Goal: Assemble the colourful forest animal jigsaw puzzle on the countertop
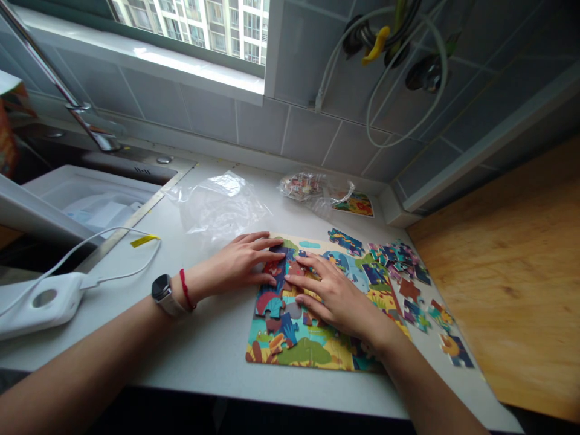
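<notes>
Two open hands are resting on the white countertop [203, 356], and we are looking across it from the left. A white basin [86, 193] is sitting in the sink, and a white corded device [40, 302] is lying near a steel ruler [131, 223]. A crumpled plastic bag [222, 205] is lying below the tiled wall [254, 127]. Mid-counter, our left hand [240, 260] and right hand [335, 296] are pressing flat, gripping nothing, on the jigsaw puzzle [299, 338]. Loose pieces [399, 260] are scattering to its right, near a wooden board [502, 272].
</notes>
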Available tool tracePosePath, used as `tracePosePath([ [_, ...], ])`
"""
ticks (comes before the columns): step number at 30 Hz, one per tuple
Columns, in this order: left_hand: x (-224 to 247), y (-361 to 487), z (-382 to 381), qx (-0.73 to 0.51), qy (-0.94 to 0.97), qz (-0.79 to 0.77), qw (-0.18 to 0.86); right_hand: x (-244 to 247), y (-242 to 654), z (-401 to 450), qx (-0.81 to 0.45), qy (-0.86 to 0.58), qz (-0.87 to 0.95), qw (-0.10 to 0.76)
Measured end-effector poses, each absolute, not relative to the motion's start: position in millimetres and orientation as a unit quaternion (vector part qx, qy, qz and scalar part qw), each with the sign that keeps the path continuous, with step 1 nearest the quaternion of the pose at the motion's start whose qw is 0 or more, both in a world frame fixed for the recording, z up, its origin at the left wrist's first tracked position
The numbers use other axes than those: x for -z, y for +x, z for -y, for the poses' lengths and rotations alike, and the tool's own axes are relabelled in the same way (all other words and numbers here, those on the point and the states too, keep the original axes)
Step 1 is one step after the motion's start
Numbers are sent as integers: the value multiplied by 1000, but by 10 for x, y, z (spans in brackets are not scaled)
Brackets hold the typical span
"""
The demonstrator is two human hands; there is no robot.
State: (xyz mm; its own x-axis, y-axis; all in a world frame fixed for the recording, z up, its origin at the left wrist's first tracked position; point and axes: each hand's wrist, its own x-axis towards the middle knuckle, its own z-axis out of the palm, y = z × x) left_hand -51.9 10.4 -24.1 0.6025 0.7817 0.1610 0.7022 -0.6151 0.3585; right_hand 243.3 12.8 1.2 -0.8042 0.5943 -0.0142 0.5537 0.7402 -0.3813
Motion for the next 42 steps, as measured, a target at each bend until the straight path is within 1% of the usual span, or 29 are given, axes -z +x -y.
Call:
tracePosePath([
  [4, 235, -536, -122, -193, 881, -409, 143, -16, 2489, -175, -235, -331, 911, 67],
  [8, 206, -595, -168, -248, 875, -375, 177, 30, 2547, -211, -237, -379, 893, 58],
  [19, 190, -718, -159, -162, 891, -374, 201, 24, 2565, -263, -241, -346, 907, 27],
  [25, 149, -704, -154, -149, 893, -388, 173, 43, 2584, -331, -252, -326, 911, 32],
  [32, 41, -678, -116, -123, 886, -404, 190, 128, 2577, -374, -274, -319, 905, 69],
  [38, -32, -609, -98, -128, 875, -420, 202, 266, 2576, -374, -269, -305, 902, 144],
  [42, -84, -580, -94, -150, 863, -429, 222, 281, 2582, -395, -243, -342, 886, 199],
])
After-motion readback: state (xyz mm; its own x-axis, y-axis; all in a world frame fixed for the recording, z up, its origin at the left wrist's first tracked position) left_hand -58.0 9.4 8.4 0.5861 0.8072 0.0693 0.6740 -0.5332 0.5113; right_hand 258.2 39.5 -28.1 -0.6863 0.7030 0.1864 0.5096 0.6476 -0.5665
